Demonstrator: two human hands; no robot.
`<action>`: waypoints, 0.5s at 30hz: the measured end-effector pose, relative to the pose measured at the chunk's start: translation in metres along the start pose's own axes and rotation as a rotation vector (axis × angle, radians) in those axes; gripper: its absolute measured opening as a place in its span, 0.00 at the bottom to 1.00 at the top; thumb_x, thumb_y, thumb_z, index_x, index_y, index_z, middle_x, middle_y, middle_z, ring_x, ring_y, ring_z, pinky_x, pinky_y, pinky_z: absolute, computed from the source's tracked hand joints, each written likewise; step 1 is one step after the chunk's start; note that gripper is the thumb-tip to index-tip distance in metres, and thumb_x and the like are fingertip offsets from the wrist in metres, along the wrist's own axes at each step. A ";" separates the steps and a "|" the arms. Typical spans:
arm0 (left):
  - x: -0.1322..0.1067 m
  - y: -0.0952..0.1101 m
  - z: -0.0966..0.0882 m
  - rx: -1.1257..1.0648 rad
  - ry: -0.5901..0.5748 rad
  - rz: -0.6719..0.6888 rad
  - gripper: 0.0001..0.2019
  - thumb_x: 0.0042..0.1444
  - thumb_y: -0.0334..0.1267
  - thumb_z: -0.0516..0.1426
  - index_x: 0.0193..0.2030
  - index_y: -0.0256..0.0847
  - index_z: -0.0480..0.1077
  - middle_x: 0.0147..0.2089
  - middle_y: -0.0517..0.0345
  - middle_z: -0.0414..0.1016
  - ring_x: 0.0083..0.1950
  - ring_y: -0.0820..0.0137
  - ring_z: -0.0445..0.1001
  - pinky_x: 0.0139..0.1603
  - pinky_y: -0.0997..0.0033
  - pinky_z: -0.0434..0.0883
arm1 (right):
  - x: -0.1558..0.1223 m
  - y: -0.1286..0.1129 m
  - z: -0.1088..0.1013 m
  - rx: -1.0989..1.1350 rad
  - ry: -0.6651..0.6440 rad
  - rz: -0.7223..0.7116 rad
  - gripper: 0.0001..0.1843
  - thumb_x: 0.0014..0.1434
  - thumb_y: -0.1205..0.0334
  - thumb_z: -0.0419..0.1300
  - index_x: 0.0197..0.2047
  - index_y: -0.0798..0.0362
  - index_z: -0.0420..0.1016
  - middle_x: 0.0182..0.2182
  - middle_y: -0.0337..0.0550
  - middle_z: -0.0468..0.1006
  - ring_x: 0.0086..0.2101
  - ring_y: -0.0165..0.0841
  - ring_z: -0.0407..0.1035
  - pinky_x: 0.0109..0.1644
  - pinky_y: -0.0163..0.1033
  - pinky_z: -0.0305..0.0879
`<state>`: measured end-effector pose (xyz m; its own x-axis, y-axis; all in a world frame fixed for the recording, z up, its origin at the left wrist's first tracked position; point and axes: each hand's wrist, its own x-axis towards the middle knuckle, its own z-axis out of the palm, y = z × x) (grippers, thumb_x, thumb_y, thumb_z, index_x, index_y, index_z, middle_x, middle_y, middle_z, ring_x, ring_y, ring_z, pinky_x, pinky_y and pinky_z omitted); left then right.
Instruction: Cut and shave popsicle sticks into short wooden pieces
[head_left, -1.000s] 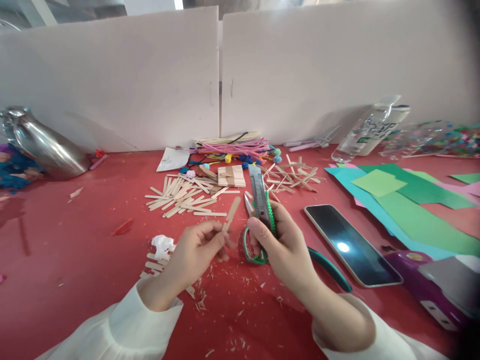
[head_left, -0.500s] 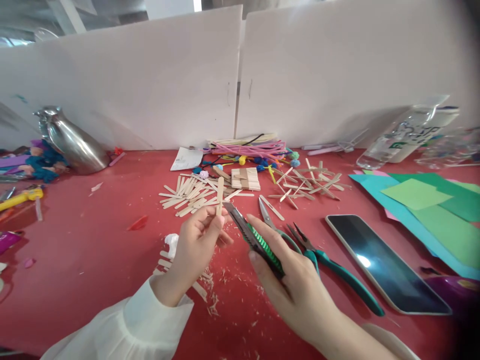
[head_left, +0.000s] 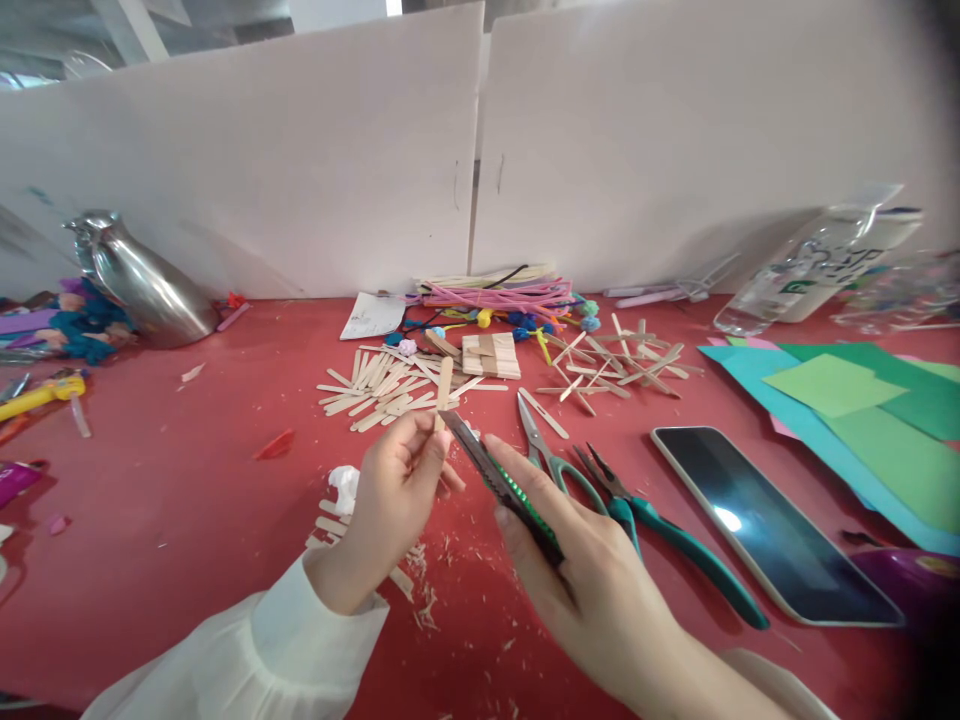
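Between the thumb and fingers of my left hand (head_left: 397, 490), a wooden craft stick (head_left: 445, 382) stands nearly upright. My right hand (head_left: 581, 560) grips a utility knife (head_left: 510, 490) with a green and dark handle. Its blade tip meets the stick's edge just above my left thumb, and the exact contact is too small to make out. Below the hands, wood shavings (head_left: 426, 600) are scattered over the red table (head_left: 217, 520). More craft sticks and a white crumpled lump (head_left: 344, 490) lie partly behind my left wrist.
Loose craft sticks (head_left: 382, 390) and a bundled stack (head_left: 491, 356) lie ahead. Scissors (head_left: 530, 425), pliers (head_left: 675, 545) and a phone (head_left: 772, 525) are right of my hands, with coloured paper (head_left: 847, 430) beyond. A metal jug (head_left: 150, 285) stands at the left; white panels (head_left: 300, 170) wall the back.
The knife has shifted slightly left, bringing its tip from just beside the stick onto its edge. The stick has tilted a little to the right; my left hand keeps hold of it.
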<state>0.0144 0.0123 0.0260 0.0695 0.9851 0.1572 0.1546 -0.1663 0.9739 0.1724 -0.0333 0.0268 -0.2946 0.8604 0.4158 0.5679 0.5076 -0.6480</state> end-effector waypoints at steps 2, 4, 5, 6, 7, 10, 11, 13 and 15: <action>0.000 0.000 0.000 0.020 0.006 0.011 0.09 0.58 0.44 0.51 0.34 0.40 0.62 0.21 0.65 0.67 0.22 0.77 0.70 0.25 0.79 0.68 | -0.001 0.000 0.000 -0.022 0.008 -0.006 0.28 0.59 0.69 0.46 0.64 0.52 0.52 0.43 0.50 0.78 0.27 0.32 0.74 0.28 0.36 0.71; 0.000 0.000 0.000 0.033 0.015 0.021 0.09 0.58 0.43 0.51 0.34 0.40 0.62 0.21 0.65 0.68 0.22 0.76 0.71 0.25 0.79 0.68 | -0.001 0.000 0.000 -0.038 0.024 -0.023 0.28 0.59 0.69 0.46 0.64 0.53 0.53 0.43 0.51 0.78 0.27 0.32 0.74 0.28 0.36 0.72; 0.001 -0.001 0.000 0.034 0.019 0.024 0.09 0.58 0.44 0.51 0.34 0.40 0.62 0.21 0.65 0.68 0.22 0.76 0.71 0.25 0.78 0.69 | -0.001 0.000 0.000 -0.042 0.033 -0.034 0.28 0.59 0.69 0.46 0.63 0.54 0.53 0.41 0.51 0.78 0.27 0.32 0.74 0.28 0.35 0.71; 0.001 -0.001 0.000 0.030 0.022 0.025 0.10 0.58 0.44 0.51 0.35 0.40 0.63 0.22 0.64 0.69 0.23 0.75 0.72 0.26 0.78 0.70 | -0.001 0.000 0.000 -0.045 0.042 -0.044 0.28 0.59 0.70 0.46 0.63 0.54 0.53 0.40 0.50 0.78 0.26 0.32 0.73 0.27 0.35 0.71; 0.001 -0.001 0.001 0.023 0.025 0.024 0.10 0.58 0.45 0.51 0.35 0.39 0.63 0.22 0.64 0.69 0.23 0.75 0.72 0.26 0.77 0.70 | -0.001 0.000 0.000 -0.048 0.052 -0.053 0.27 0.59 0.70 0.46 0.63 0.55 0.54 0.39 0.49 0.79 0.25 0.31 0.73 0.26 0.35 0.71; 0.002 -0.001 0.002 -0.002 0.034 0.012 0.12 0.56 0.47 0.52 0.34 0.39 0.63 0.25 0.61 0.70 0.25 0.73 0.74 0.27 0.76 0.72 | 0.000 -0.001 0.000 -0.055 0.064 -0.064 0.28 0.59 0.71 0.46 0.63 0.55 0.54 0.38 0.47 0.79 0.23 0.30 0.71 0.24 0.34 0.70; 0.002 -0.001 0.002 -0.007 0.036 0.010 0.12 0.56 0.47 0.52 0.34 0.39 0.63 0.25 0.61 0.71 0.26 0.73 0.74 0.27 0.76 0.73 | 0.000 -0.001 0.000 -0.053 0.065 -0.063 0.28 0.59 0.71 0.46 0.63 0.54 0.53 0.38 0.46 0.79 0.23 0.29 0.72 0.24 0.33 0.70; 0.001 -0.001 0.002 -0.014 0.039 0.009 0.12 0.56 0.47 0.53 0.34 0.39 0.63 0.25 0.61 0.70 0.25 0.73 0.75 0.27 0.76 0.73 | 0.000 -0.002 -0.001 -0.046 0.063 -0.063 0.29 0.59 0.72 0.47 0.64 0.52 0.51 0.41 0.45 0.78 0.26 0.29 0.73 0.26 0.33 0.70; 0.001 -0.001 0.001 -0.016 0.038 0.008 0.12 0.56 0.47 0.53 0.34 0.39 0.63 0.24 0.61 0.70 0.25 0.73 0.75 0.27 0.76 0.73 | 0.000 -0.003 -0.002 -0.039 0.059 -0.062 0.30 0.59 0.72 0.47 0.64 0.51 0.51 0.43 0.45 0.78 0.29 0.29 0.74 0.29 0.32 0.71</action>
<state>0.0155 0.0135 0.0246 0.0333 0.9847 0.1708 0.1388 -0.1738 0.9750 0.1720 -0.0352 0.0297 -0.2850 0.8230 0.4914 0.5798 0.5563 -0.5953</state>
